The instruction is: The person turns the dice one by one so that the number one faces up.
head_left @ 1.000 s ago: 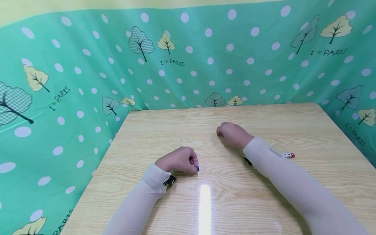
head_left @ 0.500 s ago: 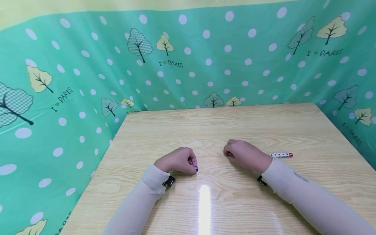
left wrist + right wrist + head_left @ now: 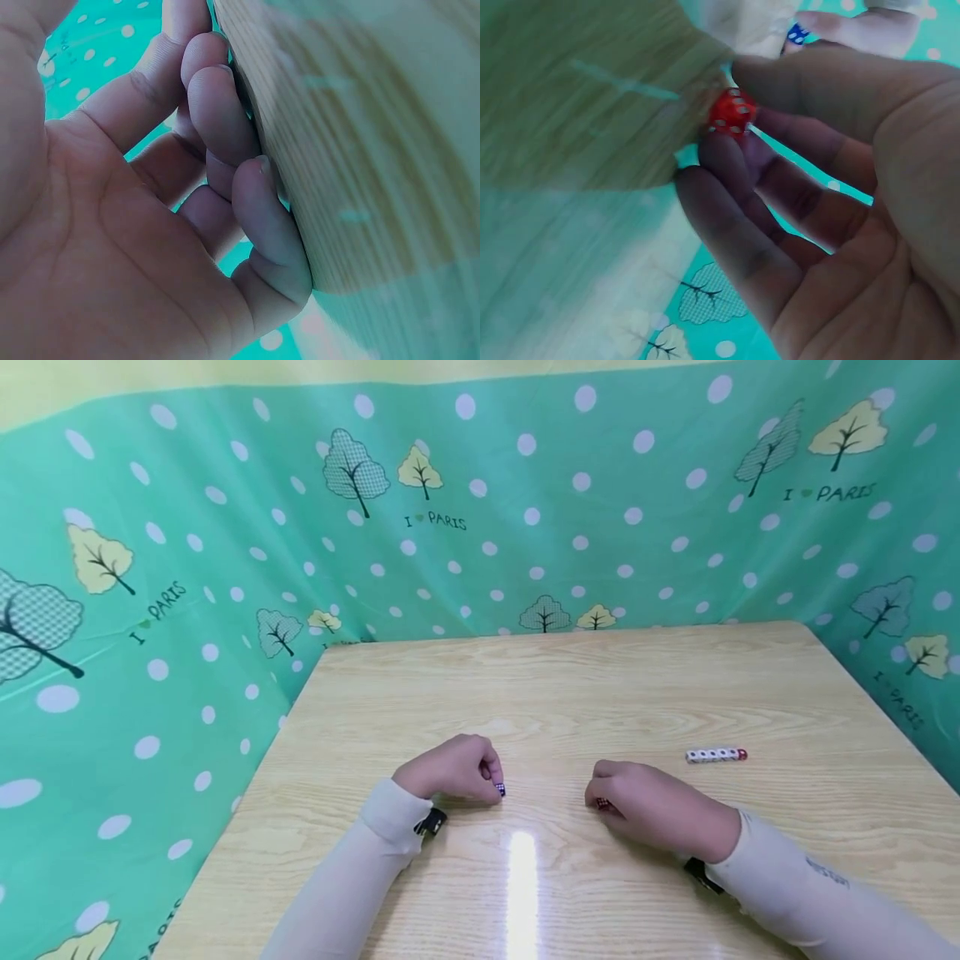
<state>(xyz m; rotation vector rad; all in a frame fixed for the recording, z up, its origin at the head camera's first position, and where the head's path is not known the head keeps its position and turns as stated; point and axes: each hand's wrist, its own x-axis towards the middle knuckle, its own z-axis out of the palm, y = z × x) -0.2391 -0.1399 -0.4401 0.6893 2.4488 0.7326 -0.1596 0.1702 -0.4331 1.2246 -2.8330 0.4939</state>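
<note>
My left hand (image 3: pixel 453 768) rests on the wooden table and pinches a small blue die (image 3: pixel 500 789) with white pips. In the left wrist view the curled fingers (image 3: pixel 259 210) lie against the tabletop, and the die is hidden there. To the right, my right hand (image 3: pixel 652 802) holds a red die (image 3: pixel 732 112) with white pips between thumb and fingers, close over the table. The blue die (image 3: pixel 797 34) also shows at the top of the right wrist view. Beyond the right hand, several white dice (image 3: pixel 711 755) lie in a straight row, with a red die (image 3: pixel 742 754) at its right end.
The light wooden table (image 3: pixel 420 693) is bordered at the back and sides by a green polka-dot curtain (image 3: pixel 487 568) with printed trees. A bright light reflection (image 3: pixel 522 893) runs along the table's near part.
My right hand has moved toward me and slightly right with the red die, uncovering the row of dice beyond it. The left hand has stayed in place on the blue die.
</note>
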